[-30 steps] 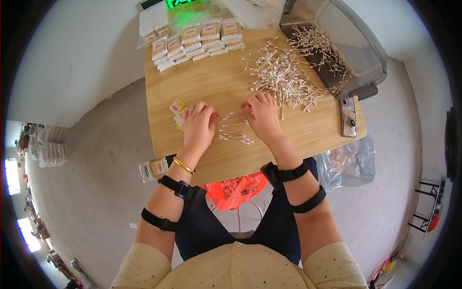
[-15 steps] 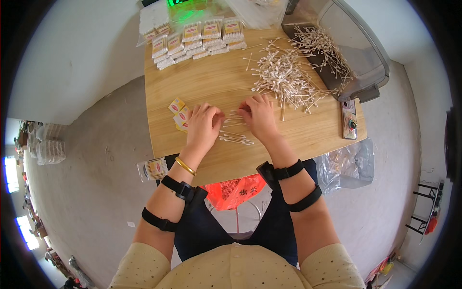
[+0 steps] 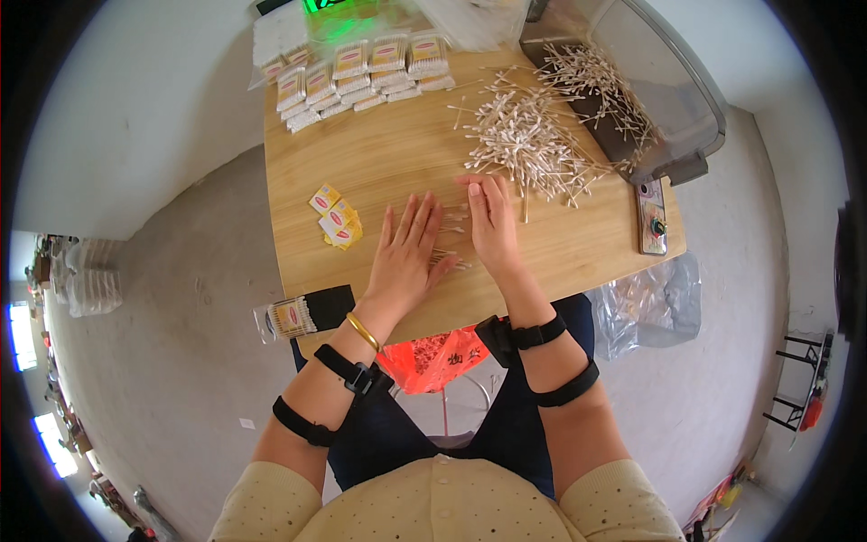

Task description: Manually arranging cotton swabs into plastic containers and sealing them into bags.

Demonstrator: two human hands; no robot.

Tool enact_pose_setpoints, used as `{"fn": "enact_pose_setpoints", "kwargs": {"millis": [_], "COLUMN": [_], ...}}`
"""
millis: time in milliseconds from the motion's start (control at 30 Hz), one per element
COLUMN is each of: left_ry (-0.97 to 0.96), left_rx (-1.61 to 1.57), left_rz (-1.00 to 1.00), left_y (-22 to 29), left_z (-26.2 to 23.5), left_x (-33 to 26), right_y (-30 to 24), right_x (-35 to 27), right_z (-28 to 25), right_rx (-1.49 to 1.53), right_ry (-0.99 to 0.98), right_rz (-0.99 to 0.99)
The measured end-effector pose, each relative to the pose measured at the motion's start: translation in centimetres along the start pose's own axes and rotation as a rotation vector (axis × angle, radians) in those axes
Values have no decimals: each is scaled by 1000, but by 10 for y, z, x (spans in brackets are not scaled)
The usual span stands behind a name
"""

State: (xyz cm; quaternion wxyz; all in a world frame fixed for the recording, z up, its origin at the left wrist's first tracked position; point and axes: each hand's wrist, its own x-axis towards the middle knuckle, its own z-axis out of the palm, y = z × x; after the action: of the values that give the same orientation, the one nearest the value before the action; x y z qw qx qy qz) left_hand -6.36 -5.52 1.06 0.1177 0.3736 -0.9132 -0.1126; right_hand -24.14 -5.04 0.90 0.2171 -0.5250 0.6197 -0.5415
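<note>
My left hand (image 3: 406,248) lies flat with its fingers stretched out, partly covering a small group of cotton swabs (image 3: 456,219) on the wooden table. Just right of those swabs, my right hand (image 3: 492,226) stands on its edge, fingers extended, with nothing visible in it. Beyond it spreads a big loose pile of cotton swabs (image 3: 519,140). Left of my left hand are several yellow-and-white paper cards (image 3: 336,219), overlapping one another. What lies beneath my left palm is hidden.
Filled swab packs (image 3: 352,61) are stacked at the far left. A tipped grey clear bin (image 3: 673,99) holds more swabs at the far right, near a phone (image 3: 652,221). One pack (image 3: 291,316) sits at the near-left edge; a red plastic bag (image 3: 438,359) hangs below the table.
My left hand has moved right and flattened from a curled pose, uncovering the cards and lying over the swabs. My right hand has straightened its fingers and turned on edge.
</note>
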Motion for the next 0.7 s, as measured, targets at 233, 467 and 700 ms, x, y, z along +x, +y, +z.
{"fn": "enact_pose_setpoints", "kwargs": {"millis": [233, 467, 700], "left_ry": [-37, 20, 14], "left_rx": [75, 15, -181], "left_rz": [-9, 0, -13], "left_y": [-4, 2, -2], "left_z": [-3, 1, -1], "left_x": [15, 6, -14], "right_y": [11, 8, -6], "right_x": [-4, -5, -24], "right_z": [2, 11, 19], "right_rx": [150, 166, 395], "right_ry": [73, 54, -111], "right_rz": [47, 40, 111]}}
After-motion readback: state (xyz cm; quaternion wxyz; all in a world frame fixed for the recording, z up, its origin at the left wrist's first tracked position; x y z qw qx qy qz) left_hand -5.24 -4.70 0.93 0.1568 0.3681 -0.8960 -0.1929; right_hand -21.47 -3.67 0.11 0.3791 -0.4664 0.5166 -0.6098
